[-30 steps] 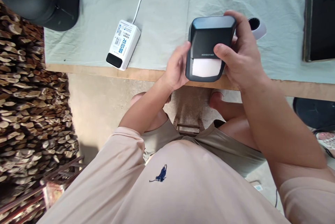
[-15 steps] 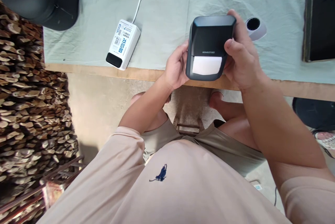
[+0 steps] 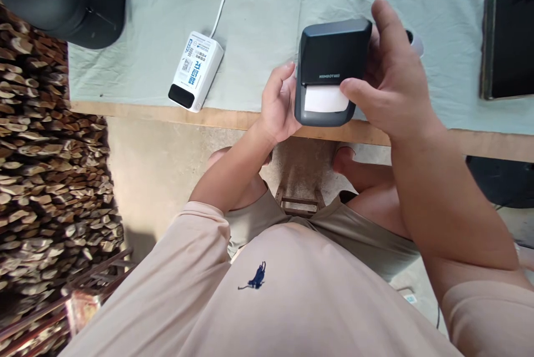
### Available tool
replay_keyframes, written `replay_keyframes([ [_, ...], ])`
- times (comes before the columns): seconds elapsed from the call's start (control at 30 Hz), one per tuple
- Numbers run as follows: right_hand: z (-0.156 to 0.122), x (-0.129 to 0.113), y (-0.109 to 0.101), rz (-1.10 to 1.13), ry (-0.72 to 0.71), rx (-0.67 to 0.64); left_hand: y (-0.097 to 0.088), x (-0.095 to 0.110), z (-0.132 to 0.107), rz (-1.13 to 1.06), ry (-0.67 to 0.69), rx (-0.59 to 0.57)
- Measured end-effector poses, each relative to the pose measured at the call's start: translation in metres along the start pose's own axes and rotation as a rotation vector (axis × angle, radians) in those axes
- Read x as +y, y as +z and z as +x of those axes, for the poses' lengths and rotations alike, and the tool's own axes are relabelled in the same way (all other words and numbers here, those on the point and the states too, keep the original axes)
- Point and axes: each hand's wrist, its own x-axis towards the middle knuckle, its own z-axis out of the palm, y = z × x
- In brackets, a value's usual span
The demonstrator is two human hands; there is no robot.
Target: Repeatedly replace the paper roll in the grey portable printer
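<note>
A dark label printer with "NIIMBOT" on its lid is held up just over the table's front edge. From its lower slot shows a white paper label. My left hand grips the printer's left side, its fingers partly hidden behind the body. Around the right side is my right hand: the thumb tip rests at the right edge of the label, the index finger points up beside the printer, and the other fingers are hidden behind it. Partly covered by that hand, a small white device lies on the cloth.
A white power bank with a short cable lies left on the green tablecloth. At the right is a dark phone-like slab. A black case stands at the back left. Stacked firewood lines the left side.
My right thumb has moved down from the printer's right side to the label's edge. The right index finger has lifted off the top corner. The printer has tilted slightly and shifted a little left.
</note>
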Motion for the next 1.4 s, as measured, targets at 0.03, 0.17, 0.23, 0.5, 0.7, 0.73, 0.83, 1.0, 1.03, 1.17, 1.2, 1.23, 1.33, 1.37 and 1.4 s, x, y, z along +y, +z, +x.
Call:
replay_keyframes([
  [0.03,0.001,-0.008,0.0,-0.041,-0.027,0.027,-0.001,0.0,0.0,-0.001,0.009,0.018],
  [0.17,0.01,-0.053,0.0,-0.274,-0.066,0.208,-0.004,-0.004,0.003,0.003,0.028,0.001],
  [0.23,0.017,-0.069,-0.002,-0.357,-0.044,0.362,-0.005,-0.007,0.004,0.035,0.02,-0.08],
  [0.5,0.032,-0.07,-0.022,-0.432,-0.066,0.502,-0.005,-0.009,0.005,0.15,0.071,-0.284],
  [0.7,0.026,-0.089,-0.016,-0.781,0.14,0.003,-0.001,-0.009,0.002,0.167,0.039,-0.212],
  [0.73,0.025,-0.087,-0.015,-0.827,0.156,-0.017,-0.001,-0.009,0.001,0.158,0.049,-0.226],
  [0.83,0.023,-0.071,-0.017,-0.891,0.172,-0.04,-0.004,-0.009,0.0,0.104,0.079,-0.331],
  [1.0,0.021,-0.055,-0.022,-0.86,0.109,-0.058,-0.01,-0.012,0.004,0.183,0.101,-0.312],
  [1.03,0.022,-0.056,-0.021,-0.89,0.149,-0.06,-0.011,-0.012,0.004,0.205,0.105,-0.305],
  [1.17,0.027,-0.073,-0.011,-1.008,0.376,-0.092,-0.011,-0.012,0.002,0.212,0.134,-0.328],
  [1.2,0.028,-0.077,-0.01,-0.998,0.38,-0.088,-0.01,-0.012,0.001,0.203,0.117,-0.343],
  [1.23,0.028,-0.081,-0.009,-0.986,0.364,-0.083,-0.01,-0.011,0.001,0.186,0.108,-0.351],
  [1.33,0.027,-0.09,-0.012,-0.968,0.309,-0.094,-0.008,-0.01,0.0,0.135,0.094,-0.352],
  [1.37,0.026,-0.093,-0.014,-0.948,0.293,-0.109,-0.007,-0.01,0.001,0.125,0.089,-0.352],
  [1.4,0.025,-0.096,-0.018,-0.896,0.273,-0.114,-0.006,-0.01,0.001,0.12,0.083,-0.344],
])
